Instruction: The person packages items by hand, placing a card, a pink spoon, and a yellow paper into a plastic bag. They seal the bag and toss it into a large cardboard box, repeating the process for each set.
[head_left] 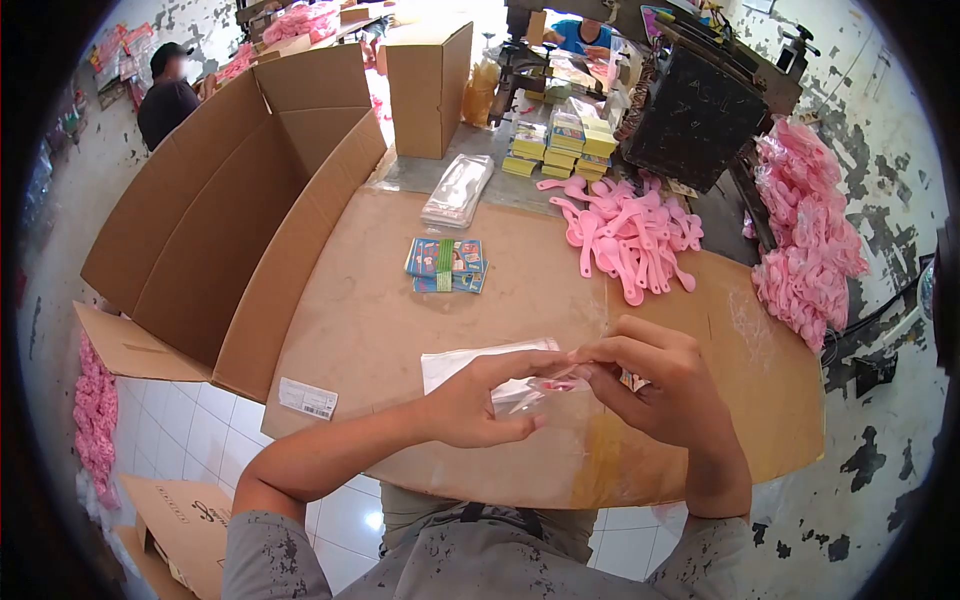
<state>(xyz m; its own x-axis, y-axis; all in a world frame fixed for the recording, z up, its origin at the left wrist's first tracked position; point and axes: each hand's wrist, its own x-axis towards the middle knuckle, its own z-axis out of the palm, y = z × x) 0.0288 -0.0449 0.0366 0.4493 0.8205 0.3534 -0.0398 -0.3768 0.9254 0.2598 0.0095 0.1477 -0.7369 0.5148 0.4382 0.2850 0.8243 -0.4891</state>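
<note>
One clear plastic bag (540, 398) was up between the person's two hands, just above the near part of the tabletop (350, 300); something pinkish showed at it, too small for me to make out. The right hand (650, 375) was closed to a pinch, thumb and forefinger on the film. The left hand (485, 395) was curved, its thumb well apart from its fingers and the film across the gap; I couldn't tell whether its fingertips gripped.

Just below them a pile of white-looking sleeves (440, 368) lay flat. Beyond that sat a bundle of blue printed cards (445, 265) with a green band round it, and farther off a stack of clear packets (458, 192). A printed label (307, 398) lay near the left edge.

To the right of the cards, pink plastic spoons (630, 235) were heaped loose, with yellow-edged card stacks (563, 145) behind them. A tall carton (428, 90) stood upright at the back, beside a bottle of amber liquid (481, 92). A big open cardboard box (215, 190) flanked the tabletop on the left; bagged pink pieces (808, 235) hung in a mass on the right, near a black machine (690, 110). Two other people were farther back, one in dark clothing (167, 108), one in blue (570, 38).
</note>
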